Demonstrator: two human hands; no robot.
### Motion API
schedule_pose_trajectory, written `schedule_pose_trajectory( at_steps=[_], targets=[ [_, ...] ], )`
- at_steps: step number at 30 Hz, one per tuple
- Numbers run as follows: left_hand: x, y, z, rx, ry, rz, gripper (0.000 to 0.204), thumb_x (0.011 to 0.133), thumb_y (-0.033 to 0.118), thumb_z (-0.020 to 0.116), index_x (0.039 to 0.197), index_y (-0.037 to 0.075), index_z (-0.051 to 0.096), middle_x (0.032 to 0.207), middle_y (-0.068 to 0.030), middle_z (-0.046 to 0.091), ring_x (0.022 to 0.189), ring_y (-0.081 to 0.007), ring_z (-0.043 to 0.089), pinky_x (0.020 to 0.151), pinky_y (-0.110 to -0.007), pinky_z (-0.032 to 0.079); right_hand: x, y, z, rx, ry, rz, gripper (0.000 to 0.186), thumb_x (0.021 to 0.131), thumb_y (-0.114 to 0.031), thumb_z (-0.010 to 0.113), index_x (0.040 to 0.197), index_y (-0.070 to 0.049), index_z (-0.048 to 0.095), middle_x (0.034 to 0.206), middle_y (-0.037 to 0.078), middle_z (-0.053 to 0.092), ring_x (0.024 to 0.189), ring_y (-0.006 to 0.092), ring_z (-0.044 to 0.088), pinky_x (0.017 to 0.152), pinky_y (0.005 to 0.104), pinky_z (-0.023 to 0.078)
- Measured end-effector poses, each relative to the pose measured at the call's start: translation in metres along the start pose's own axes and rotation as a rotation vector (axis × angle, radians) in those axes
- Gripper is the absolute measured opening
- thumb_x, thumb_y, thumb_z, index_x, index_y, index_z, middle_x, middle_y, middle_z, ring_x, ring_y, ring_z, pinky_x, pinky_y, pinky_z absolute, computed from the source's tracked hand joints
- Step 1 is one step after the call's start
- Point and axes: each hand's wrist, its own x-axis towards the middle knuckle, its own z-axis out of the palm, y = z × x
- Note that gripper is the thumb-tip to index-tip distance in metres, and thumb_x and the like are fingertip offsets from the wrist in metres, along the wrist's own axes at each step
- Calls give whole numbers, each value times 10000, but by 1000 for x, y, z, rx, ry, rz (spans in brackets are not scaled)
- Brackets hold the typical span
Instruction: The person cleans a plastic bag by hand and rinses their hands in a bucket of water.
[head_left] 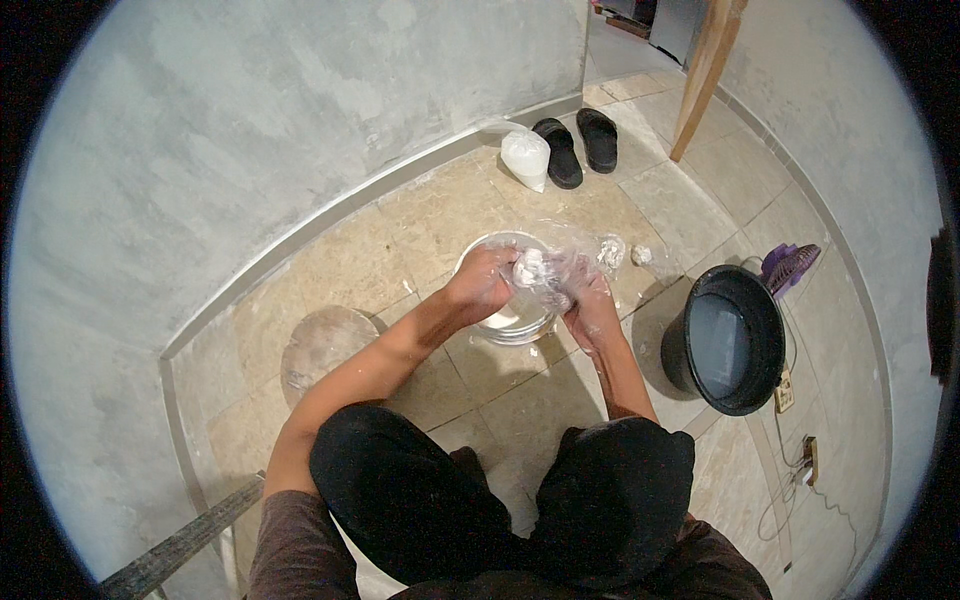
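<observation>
I squat on a tiled floor over a shiny metal bowl that holds something white. My left hand and my right hand meet above the bowl, both gripping a clear plastic bag with a white lump inside. Both hands look dusted with white powder. The bag's loose plastic trails off toward the far right of the bowl.
A black bucket of water stands at my right, with a purple fan behind it. A round floured board lies to my left. A white filled bag and black sandals sit by the wall. Cables and a power strip lie at right.
</observation>
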Motion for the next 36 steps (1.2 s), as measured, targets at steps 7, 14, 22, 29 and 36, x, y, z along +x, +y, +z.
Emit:
schedule_pose_trajectory(
  at_steps=[7,14,22,29,36],
  targets=[
    [-3,1,-2,72,231,-51,238,974,89,422,1136,-62,508,1077,-137,604,973,-217,609,887,-341,487,0,-1,3,-357,80,5,217,834,-160,703,980,-7,654,824,25,656,759,114,586,723,272,482],
    [-9,9,21,-328,133,-34,249,985,153,436,1119,-48,496,1052,-124,585,952,-224,610,885,-356,517,2,8,11,166,250,-67,236,892,-150,618,1081,-8,606,888,39,623,788,123,586,666,290,488],
    [-21,14,20,681,56,116,234,925,131,540,1095,-25,579,1092,-157,638,994,-239,628,866,-360,508,13,28,-19,-190,354,-5,218,889,-87,572,1082,13,548,1004,91,596,807,176,587,675,308,488],
    [-14,-1,-19,682,249,246,247,910,56,464,1022,-157,518,1033,-230,573,907,-322,633,856,-426,562,0,2,12,-1085,444,-880,336,805,-91,672,1083,14,515,1008,146,564,860,244,568,759,339,468],
    [-6,17,13,27,631,145,239,942,88,431,1039,-122,491,981,-200,578,821,-255,619,742,-392,545,-7,-4,34,-984,-15,-646,495,751,-160,755,1158,-12,514,1114,148,530,938,255,577,783,353,497]
  ],
)
